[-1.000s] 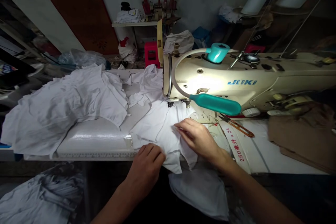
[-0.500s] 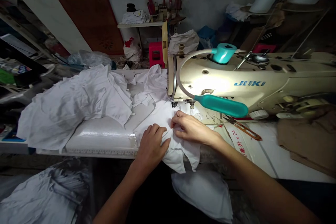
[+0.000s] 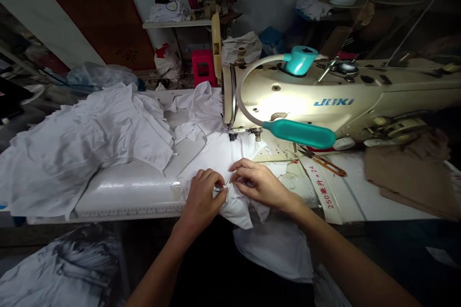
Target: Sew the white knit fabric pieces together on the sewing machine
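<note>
White fabric [image 3: 212, 153] lies under the needle area of a cream sewing machine [image 3: 306, 100] and runs toward me over the table's front edge. My left hand [image 3: 204, 194] pinches a fold of it between thumb and fingers. Close beside it on the right, my right hand [image 3: 257, 182] holds the same fabric with its fingertips. Both hands are in front of the presser foot [image 3: 233, 137]. A teal lamp [image 3: 302, 134] on a bent tube lights the machine's side.
A large pile of white cloth [image 3: 90, 146] covers the table's left part. Orange-handled snips [image 3: 326, 164] and brown fabric [image 3: 406, 177] lie on the right. More white cloth [image 3: 61, 273] sits low at the left. A red stool [image 3: 203, 67] stands behind.
The view has shifted, so the machine and cloth pile appear further left and higher. My right hand's fingers have spread a little and sit slightly further from the presser foot.
</note>
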Tool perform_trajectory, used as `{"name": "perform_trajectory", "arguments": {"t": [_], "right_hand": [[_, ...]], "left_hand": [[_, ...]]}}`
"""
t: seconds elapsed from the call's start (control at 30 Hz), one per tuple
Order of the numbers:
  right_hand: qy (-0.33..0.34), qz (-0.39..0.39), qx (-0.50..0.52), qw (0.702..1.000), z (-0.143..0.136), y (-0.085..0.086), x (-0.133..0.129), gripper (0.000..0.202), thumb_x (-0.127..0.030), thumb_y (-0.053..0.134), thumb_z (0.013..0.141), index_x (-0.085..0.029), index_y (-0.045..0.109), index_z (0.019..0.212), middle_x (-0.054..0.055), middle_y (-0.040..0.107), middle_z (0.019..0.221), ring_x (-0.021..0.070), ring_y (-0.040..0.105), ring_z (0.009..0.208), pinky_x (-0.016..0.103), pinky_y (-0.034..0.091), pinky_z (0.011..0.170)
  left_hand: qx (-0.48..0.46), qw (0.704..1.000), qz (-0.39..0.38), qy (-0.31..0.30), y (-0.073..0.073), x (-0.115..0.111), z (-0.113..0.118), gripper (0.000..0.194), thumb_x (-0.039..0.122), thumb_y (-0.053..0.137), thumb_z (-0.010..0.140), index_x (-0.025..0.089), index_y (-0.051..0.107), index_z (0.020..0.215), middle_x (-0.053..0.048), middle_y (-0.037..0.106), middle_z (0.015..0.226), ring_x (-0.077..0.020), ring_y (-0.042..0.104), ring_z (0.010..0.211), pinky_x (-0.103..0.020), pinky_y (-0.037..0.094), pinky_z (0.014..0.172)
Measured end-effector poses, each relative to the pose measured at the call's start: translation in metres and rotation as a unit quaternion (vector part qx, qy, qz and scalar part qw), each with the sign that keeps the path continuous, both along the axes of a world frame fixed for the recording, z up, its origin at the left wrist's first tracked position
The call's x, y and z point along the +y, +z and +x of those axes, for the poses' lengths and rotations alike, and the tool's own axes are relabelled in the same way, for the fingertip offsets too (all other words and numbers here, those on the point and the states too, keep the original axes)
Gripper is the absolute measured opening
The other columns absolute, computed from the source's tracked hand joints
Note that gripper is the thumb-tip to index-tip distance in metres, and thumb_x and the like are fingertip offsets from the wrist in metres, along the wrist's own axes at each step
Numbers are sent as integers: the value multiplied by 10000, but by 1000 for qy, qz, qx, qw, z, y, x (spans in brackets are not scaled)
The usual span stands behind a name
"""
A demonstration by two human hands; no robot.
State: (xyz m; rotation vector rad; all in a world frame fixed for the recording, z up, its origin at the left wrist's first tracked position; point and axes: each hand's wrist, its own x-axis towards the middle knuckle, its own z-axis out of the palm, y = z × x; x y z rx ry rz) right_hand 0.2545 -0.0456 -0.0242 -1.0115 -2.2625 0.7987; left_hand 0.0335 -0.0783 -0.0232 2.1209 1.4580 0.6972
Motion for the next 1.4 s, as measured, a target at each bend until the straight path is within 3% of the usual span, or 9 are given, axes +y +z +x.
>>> {"name": "perform_trajectory", "arguments": {"t": [0.17,0.4,0.63,0.8,0.93,1.0,1.07,1.17,1.4], "right_hand": [[-56,82,19,995,0,-2,-29,242,-181,610,999,-234,690,1221,88,677,1197,250,613,1156,423,530,995],[-66,143,-43,987,12,-8,-83,81,-157,673,928,-192,664,1000,113,671,1149,285,616,1103,443,541,889],[-55,159,-63,984,17,-7,-79,339,-284,723,935,-183,648,1250,135,674,1268,296,612,1158,448,538,914],[-38,182,-68,980,25,-14,-77,108,-280,708,946,-186,670,982,114,693,1225,292,624,1163,442,513,897],[-56,166,-42,984,35,-12,-75,137,-285,694,952,-190,643,868,115,690,1196,287,623,1128,444,503,892],[-71,158,-37,984,32,-10,-75,99,-285,694,950,-190,672,970,115,692,1173,281,624,1107,447,503,896],[-80,165,-46,982,23,-10,-78,256,-292,704,941,-188,674,1172,123,688,1195,294,615,1128,474,499,931],[-79,189,-66,977,9,-16,-87,388,-270,725,915,-185,649,1285,136,671,1267,324,597,1185,513,491,982],[-102,207,-46,972,1,-30,-101,271,-200,722,902,-180,684,1170,149,675,1298,324,615,1211,516,524,990]], "left_hand": [[85,993,76,-36,-7,-3,-2,76,187,607,1011,207,628,940,-15,663,920,-225,576,940,-391,426,856],[128,970,181,-100,-17,-7,-9,132,116,537,1029,190,642,1062,-48,679,1033,-220,590,996,-372,458,891],[161,957,203,-127,-19,-7,-14,135,102,550,1016,181,632,1088,-43,662,980,-219,570,916,-369,451,827],[165,952,220,-132,-22,-13,-15,133,96,544,1018,175,626,1087,-42,652,962,-214,556,887,-366,437,801],[169,952,224,-118,-25,-18,-12,139,95,527,1023,174,627,1077,-45,647,947,-212,555,865,-367,432,783],[152,960,213,-102,-26,-18,-10,116,113,537,1027,178,627,1061,-41,646,939,-209,563,868,-365,443,794],[130,967,200,-94,-25,-17,-8,93,137,550,1032,183,628,1054,-39,647,945,-207,570,880,-364,459,814],[95,973,189,-88,-21,-16,-8,96,141,558,1032,190,630,1072,-49,661,1011,-211,581,944,-367,482,868],[97,961,248,-71,-2,-13,-9,147,73,564,1006,180,621,1089,-44,702,1010,-221,603,986,-380,466,903]]}}
